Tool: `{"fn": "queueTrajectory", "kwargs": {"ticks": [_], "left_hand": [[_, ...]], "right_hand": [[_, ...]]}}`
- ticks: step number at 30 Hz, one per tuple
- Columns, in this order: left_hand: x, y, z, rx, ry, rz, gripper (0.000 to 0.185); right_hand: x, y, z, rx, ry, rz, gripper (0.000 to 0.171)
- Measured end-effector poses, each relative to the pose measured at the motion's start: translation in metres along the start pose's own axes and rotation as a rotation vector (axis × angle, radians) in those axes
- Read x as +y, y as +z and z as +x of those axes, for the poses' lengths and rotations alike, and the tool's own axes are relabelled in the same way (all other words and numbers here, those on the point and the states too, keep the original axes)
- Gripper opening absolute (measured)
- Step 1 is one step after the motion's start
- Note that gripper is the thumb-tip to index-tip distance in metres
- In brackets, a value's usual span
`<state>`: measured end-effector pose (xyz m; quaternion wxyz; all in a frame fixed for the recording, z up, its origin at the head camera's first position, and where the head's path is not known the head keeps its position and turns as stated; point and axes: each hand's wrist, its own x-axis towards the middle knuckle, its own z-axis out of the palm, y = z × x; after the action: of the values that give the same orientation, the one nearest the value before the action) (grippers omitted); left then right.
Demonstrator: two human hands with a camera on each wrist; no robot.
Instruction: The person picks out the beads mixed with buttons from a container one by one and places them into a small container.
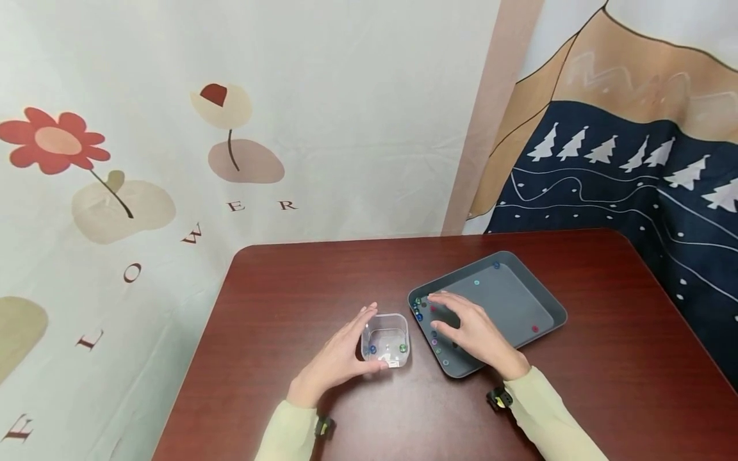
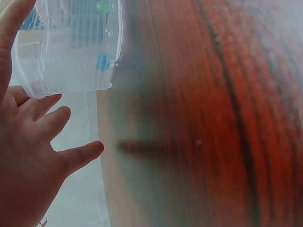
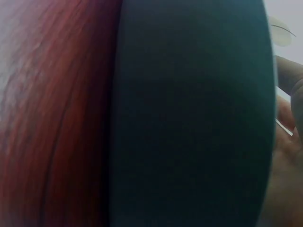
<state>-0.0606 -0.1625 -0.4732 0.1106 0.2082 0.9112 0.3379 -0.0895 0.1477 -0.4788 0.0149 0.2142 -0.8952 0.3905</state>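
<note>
A clear square plastic container (image 1: 407,336) stands on the table with a blue marble (image 1: 373,349) and a green marble (image 1: 403,348) inside. My left hand (image 1: 333,363) holds it from the left, thumb at the near side and fingers at the far side. In the left wrist view, the other fingers (image 2: 78,158) spread apart below the container. My right hand (image 1: 480,330) hovers over the left part of a grey tray (image 1: 510,307), thumb and fingers apart, with no held thing visible. Several small coloured marbles (image 1: 419,317) lie along the tray's left edge, partly hidden by that hand.
Elsewhere in the tray are a blue marble (image 1: 496,265), a light-blue one (image 1: 476,282) and a red one (image 1: 535,328). The tray's raised wall (image 3: 194,118) fills much of the right wrist view. Beneath everything is a reddish-brown table (image 1: 300,288), with printed curtains (image 1: 357,128) behind.
</note>
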Motion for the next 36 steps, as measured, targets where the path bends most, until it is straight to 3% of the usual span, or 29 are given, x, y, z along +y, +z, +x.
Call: {"fn": "queueTrajectory", "kwargs": {"ticks": [21, 36], "left_hand": [[-0.004, 0.001, 0.0, 0.005, 0.011, 0.004, 0.107], [-0.004, 0.0, 0.001, 0.009, 0.016, -0.002, 0.107]], "right_hand": [[0.005, 0.022, 0.01, -0.072, -0.02, -0.016, 0.043], [0.005, 0.026, 0.013, -0.124, -0.042, -0.104, 0.037]]}}
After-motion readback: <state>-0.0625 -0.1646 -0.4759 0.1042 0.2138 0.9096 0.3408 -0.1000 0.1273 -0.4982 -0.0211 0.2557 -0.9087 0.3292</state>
